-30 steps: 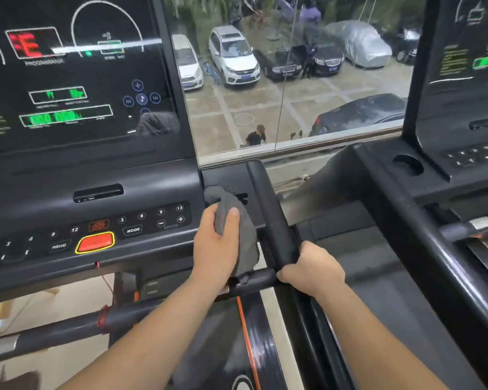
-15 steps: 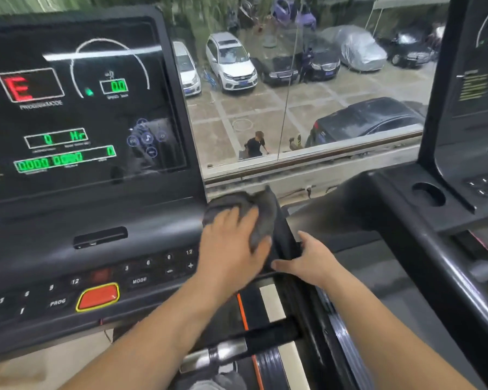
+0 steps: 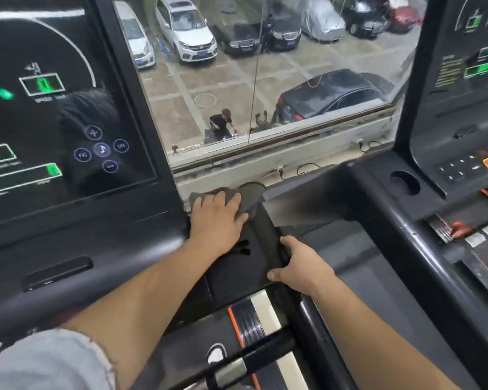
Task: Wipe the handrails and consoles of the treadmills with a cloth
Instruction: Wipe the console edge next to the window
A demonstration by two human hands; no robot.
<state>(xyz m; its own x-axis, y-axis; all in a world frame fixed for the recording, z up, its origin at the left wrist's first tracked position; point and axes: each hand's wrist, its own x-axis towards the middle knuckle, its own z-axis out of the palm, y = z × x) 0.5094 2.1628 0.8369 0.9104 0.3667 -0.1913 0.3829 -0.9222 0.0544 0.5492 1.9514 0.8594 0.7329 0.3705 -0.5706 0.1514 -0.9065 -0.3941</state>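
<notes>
A black treadmill console (image 3: pixel 68 243) with a lit display fills the left of the head view. My left hand (image 3: pixel 216 218) presses a dark grey cloth (image 3: pixel 250 197) flat onto the far right corner of this console, beside the top of the right handrail (image 3: pixel 268 229). The cloth sticks out past my fingertips toward the window. My right hand (image 3: pixel 302 267) rests on the right handrail lower down, thumb on the console side and fingers curled over the rail. A second treadmill's console (image 3: pixel 462 108) stands at the right.
A window with a sill (image 3: pixel 279 153) lies straight ahead, with parked cars below. The neighbouring treadmill's black handrail (image 3: pixel 423 266) runs down the right side, with a cup holder (image 3: pixel 404 182) at its top. A cross handlebar (image 3: pixel 254 358) and the belt deck lie below my arms.
My left hand has slid the cloth up from the cross handlebar area to the far top corner of the console. My right hand has moved up the handrail, and my head has leaned closer.
</notes>
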